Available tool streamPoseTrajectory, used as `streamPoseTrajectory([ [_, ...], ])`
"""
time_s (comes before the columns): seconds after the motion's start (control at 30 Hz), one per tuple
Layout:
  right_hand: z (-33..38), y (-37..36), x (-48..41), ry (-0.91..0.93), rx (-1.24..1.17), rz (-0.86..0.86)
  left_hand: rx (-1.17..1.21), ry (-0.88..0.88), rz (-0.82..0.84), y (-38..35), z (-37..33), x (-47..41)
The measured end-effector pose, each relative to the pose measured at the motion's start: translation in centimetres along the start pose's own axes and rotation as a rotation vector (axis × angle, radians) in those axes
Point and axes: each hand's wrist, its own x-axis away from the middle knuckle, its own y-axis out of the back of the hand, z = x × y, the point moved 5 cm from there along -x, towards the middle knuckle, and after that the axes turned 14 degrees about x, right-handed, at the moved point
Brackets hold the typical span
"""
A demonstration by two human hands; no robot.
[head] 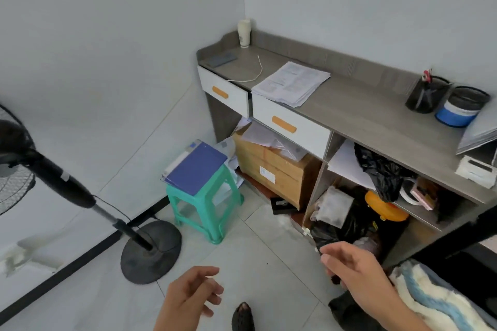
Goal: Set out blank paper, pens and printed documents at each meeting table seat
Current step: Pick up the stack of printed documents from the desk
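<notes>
Both of my hands hang low in the near foreground above the tiled floor. My left hand (191,295) is empty, its fingers loosely curled. My right hand (352,269) reaches forward with relaxed, slightly spread fingers and grips nothing that I can make out (something dark behind its lower edge is blurred).

Farther off, a grey counter (363,113) runs along the far right wall. A stack of printed documents (291,83) lies flat on it, above the right-hand one of two white drawers (291,126), well apart from both hands. Left of the stack trails a thin white cable (252,72), and a paper cup (244,33) stands in the far corner.

Toward the right end of the counter stands a black mesh pen holder (427,95) with pens inside, touching or just beside a second mesh cup (461,109) that shows blue within. More paper (481,134) lies at the right edge.

Under the counter, white sheets (347,164) rest on a shelf beside a black bag (382,169). A cardboard box (277,169) sits left of that. A green stool (205,204) carries a blue folder (197,166), and a black standing fan (80,193) leans in at the left.
</notes>
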Motion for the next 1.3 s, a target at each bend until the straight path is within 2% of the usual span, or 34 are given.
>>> streamPoseTrajectory([
  [0.2,5.3,0.9,-6.9,-0.084,-0.09,-0.131,-0.034,-0.009,0.106,-0.3,-8.8,-11.7],
  [0.43,7.4,4.0,-14.9,-0.175,-0.146,-0.254,-0.187,-0.061,0.272,-5.5,-14.4,-23.5],
  [0.8,12.4,13.8,-37.7,-0.163,-0.297,-0.456,-0.334,-0.156,0.312,-15.3,-24.2,-43.4],
  [1.07,15.0,16.9,-48.3,-0.256,-0.245,-0.355,-0.515,-0.358,0.291,-22.3,-27.7,-55.2],
  [1.23,15.1,16.2,-52.1,-0.398,-0.621,-0.165,-0.895,-0.494,0.382,-24.7,-26.7,-62.6],
  [1.3,15.7,16.5,-53.5,-0.414,-0.652,-0.113,-1.023,-0.537,0.397,-25.1,-26.0,-63.9],
])
